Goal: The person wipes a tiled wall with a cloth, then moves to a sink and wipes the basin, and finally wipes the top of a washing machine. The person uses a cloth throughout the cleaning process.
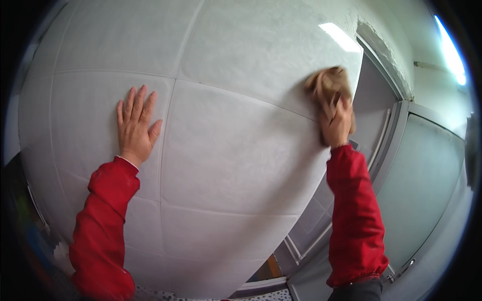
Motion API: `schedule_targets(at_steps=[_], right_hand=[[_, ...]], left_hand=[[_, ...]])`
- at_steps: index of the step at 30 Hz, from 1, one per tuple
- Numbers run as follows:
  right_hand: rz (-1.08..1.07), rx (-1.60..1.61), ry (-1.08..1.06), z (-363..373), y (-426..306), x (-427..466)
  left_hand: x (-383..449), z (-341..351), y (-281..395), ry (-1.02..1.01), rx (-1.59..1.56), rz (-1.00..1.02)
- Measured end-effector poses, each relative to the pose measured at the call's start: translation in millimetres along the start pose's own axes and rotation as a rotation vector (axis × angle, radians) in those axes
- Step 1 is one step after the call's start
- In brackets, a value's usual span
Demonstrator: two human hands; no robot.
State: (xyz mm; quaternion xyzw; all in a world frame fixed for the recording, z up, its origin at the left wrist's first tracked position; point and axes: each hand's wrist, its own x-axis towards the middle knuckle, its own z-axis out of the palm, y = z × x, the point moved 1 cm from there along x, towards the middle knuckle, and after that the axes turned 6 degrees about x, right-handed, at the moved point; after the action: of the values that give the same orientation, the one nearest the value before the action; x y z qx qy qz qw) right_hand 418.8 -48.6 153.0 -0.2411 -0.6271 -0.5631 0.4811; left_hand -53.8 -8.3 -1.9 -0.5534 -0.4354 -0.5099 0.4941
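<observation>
A brown cloth (331,82) is bunched in my right hand (337,122), which presses it against the tiled wall (233,150) near its right edge. The cloth and hand look slightly blurred. My left hand (136,128) lies flat on a pale tile, fingers spread and pointing up, just left of a vertical grout line. It holds nothing. Red sleeve covers (356,214) run over both forearms.
Right of the wall edge is a doorway with a metal-framed frosted glass door (421,184) and a lever handle (401,271). White pipes (378,139) run beyond it. Rough plaster (386,56) borders the opening's top. A lit tube lamp (450,50) hangs upper right.
</observation>
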Motion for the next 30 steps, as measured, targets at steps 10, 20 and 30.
schedule_targets(at_steps=[10,20,30], right_hand=[[0.168,0.158,0.263,133.2,-214.9,178.2],[-0.139,0.288,0.093,144.0,-232.4,169.8],[0.639,-0.231,0.044,50.2,24.4,104.6]], left_hand=[[-1.2,-4.9,-3.1,-0.040,-0.022,0.024],[-2.9,-3.6,-2.2,-0.057,-0.070,0.089],[2.8,-8.5,-1.7,-0.007,-0.080,0.133]])
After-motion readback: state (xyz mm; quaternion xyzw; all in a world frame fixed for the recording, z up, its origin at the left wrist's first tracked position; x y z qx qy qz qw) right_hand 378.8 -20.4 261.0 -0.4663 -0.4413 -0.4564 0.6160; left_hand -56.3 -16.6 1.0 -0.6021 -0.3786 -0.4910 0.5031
